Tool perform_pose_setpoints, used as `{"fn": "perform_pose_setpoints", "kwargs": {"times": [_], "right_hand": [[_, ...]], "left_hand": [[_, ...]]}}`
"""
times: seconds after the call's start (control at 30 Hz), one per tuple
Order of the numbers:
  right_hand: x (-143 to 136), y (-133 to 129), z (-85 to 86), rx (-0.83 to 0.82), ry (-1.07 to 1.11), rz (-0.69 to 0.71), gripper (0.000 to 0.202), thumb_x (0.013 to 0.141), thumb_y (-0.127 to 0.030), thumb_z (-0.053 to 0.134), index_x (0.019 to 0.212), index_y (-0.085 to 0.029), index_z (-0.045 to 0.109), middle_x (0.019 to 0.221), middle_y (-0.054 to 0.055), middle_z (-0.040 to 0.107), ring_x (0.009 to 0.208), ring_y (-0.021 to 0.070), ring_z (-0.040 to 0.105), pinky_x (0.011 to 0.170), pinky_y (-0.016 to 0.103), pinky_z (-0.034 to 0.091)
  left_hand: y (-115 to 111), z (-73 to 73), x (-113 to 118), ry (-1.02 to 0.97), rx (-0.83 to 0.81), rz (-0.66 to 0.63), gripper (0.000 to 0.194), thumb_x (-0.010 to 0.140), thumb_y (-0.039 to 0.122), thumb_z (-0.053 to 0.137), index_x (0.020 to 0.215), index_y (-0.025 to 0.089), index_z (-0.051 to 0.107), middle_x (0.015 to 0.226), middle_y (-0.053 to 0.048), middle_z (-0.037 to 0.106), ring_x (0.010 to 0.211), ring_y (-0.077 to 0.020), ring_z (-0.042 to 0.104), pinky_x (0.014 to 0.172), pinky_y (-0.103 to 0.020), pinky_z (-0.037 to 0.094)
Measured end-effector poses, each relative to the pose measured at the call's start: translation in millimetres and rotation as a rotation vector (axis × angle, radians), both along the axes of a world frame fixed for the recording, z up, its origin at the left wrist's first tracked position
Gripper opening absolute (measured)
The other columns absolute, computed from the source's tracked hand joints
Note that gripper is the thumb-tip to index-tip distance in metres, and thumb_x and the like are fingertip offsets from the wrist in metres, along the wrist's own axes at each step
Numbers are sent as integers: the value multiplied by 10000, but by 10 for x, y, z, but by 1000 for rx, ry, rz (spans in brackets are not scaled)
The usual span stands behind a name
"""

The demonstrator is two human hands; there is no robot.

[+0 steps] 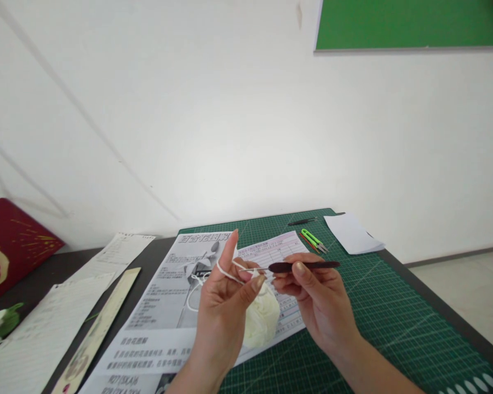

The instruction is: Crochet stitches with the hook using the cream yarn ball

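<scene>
At far left, a dark red panel [18,246] stands near a white and green crafted piece [7,320]; handwritten sheets [45,323] and a pale flat strip [101,323] lie on the dark table [148,256]. Next comes a printed pattern sheet [148,314] with a flower picture. Above it, the left hand [219,320] raises its index finger, white yarn [229,275] looped round it, with the thumb pinching the yarn near the hook tip. The yarn ball [263,323] sits between the hands, over the papers. The right hand [326,309] grips the crochet hook [304,266] by its dark handle. Beyond lie green snips [312,239] and, at right, blank paper [351,235].

The work looks barely begun: only a tiny bit shows at the fingertips, its stitches too small to count, and most of the yarn seems unworked. How much is left cannot be told.
</scene>
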State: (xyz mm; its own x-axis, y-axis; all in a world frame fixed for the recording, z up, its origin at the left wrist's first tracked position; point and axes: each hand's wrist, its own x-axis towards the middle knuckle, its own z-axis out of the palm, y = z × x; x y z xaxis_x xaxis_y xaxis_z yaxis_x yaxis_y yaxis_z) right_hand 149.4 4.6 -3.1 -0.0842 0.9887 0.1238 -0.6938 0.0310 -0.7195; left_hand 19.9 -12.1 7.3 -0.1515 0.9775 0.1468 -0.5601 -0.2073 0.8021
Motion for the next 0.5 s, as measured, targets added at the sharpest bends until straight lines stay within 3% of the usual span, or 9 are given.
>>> {"fn": "perform_pose_setpoints", "kwargs": {"times": [0.5], "right_hand": [[6, 67, -15, -156, 150, 125, 163, 717, -258, 786, 811, -141, 720, 652, 50, 764, 544, 123, 717, 546, 159, 593]], "left_hand": [[-9, -49, -38, 202, 24, 110, 519, 703, 171, 761, 1175, 356, 646, 708, 37, 566, 808, -104, 588, 743, -210, 497]]}}
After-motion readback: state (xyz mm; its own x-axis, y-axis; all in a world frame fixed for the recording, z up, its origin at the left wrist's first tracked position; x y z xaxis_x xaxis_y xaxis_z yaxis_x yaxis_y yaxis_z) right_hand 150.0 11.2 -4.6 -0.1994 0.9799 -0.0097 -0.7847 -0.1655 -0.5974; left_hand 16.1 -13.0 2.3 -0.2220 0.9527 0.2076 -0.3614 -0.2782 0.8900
